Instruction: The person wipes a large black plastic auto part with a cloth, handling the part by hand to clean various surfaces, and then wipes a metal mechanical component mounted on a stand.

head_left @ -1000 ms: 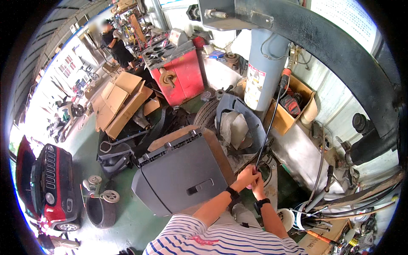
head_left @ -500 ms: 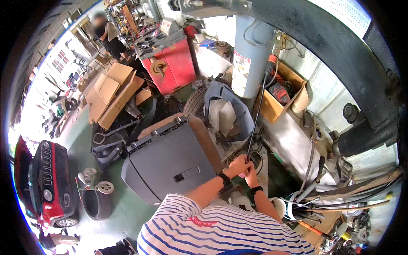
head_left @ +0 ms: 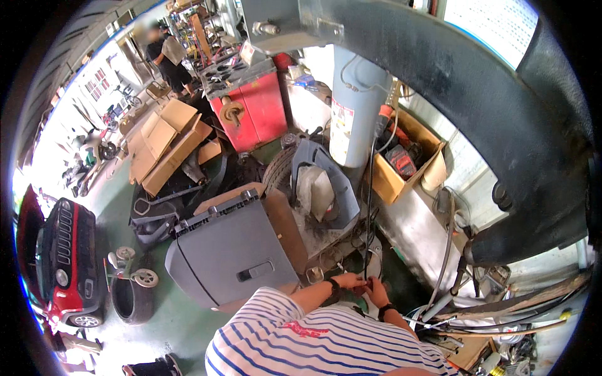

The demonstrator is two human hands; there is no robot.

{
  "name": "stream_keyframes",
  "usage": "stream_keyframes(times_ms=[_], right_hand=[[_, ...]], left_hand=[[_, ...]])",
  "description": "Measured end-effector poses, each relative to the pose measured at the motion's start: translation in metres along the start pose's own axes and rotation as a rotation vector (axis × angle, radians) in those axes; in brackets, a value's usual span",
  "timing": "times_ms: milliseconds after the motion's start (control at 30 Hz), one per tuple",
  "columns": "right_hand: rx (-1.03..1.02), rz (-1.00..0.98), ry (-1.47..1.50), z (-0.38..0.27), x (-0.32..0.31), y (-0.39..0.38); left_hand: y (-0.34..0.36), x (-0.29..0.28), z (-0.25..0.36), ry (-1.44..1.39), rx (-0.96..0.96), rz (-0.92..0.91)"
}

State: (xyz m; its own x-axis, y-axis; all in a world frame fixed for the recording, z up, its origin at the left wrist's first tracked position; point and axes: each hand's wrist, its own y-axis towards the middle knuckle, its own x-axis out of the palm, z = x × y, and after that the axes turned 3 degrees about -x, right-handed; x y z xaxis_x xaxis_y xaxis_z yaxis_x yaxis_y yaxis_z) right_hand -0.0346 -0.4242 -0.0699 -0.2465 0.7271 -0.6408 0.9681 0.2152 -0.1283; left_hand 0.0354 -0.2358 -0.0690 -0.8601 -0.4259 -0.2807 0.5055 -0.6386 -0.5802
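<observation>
Low in front of my body, my left hand (head_left: 349, 281) and my right hand (head_left: 377, 293) are close together, fingers closed around the lower end of a black hose (head_left: 369, 207). That hose hangs from an orange-red fitting (head_left: 385, 111) near the grey-blue cylinder. Something small and reddish shows between my hands, too small and covered to name. To the left of my hands lies a large grey plastic panel (head_left: 229, 250) with a recessed handle. Beyond them sits a grey plastic trim piece (head_left: 342, 194) with clear plastic wrapping (head_left: 315, 193).
A black lift arm (head_left: 426, 56) crosses overhead to the right. The grey-blue cylinder (head_left: 351, 125) stands beside a cardboard box (head_left: 401, 175) of tools. Further off are a red machine (head_left: 251, 113), flat cardboard (head_left: 166, 147) and a person (head_left: 168, 59). A red toy car (head_left: 66, 263) stands left.
Both hands have moved down and nearer my body, still together. The hose, straight and taut before, now hangs more slackly. My view has shifted slightly.
</observation>
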Motion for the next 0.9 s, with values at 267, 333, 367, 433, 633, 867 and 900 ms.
stream_keyframes(times_ms=[267, 333, 367, 433, 633, 867, 900], right_hand=[[-0.146, 0.087, 0.273, -0.069, -0.007, 0.053], [-0.211, 0.132, 0.283, -0.098, -0.021, 0.073], [-0.267, 0.195, 0.305, -0.088, -0.010, 0.087], [-0.090, 0.080, 0.336, -0.095, -0.011, 0.101], [-0.316, 0.178, 0.143, -0.097, 0.005, 0.095], [-0.406, 0.167, 0.159, -0.125, -0.027, 0.093], [-0.443, 0.189, 0.133, -0.132, -0.035, 0.094]], left_hand=[[-0.041, -0.069, -0.004, -0.301, 0.104, 0.130], [-0.077, -0.099, 0.035, -0.253, 0.046, 0.249], [-0.083, -0.110, 0.040, -0.283, 0.037, 0.250], [-0.102, -0.133, 0.060, -0.249, -0.035, 0.335], [-0.094, -0.168, 0.047, -0.326, 0.239, 0.817], [-0.093, -0.206, 0.095, -0.607, 0.564, 0.790], [-0.100, -0.206, 0.104, -0.609, 0.566, 0.788]])
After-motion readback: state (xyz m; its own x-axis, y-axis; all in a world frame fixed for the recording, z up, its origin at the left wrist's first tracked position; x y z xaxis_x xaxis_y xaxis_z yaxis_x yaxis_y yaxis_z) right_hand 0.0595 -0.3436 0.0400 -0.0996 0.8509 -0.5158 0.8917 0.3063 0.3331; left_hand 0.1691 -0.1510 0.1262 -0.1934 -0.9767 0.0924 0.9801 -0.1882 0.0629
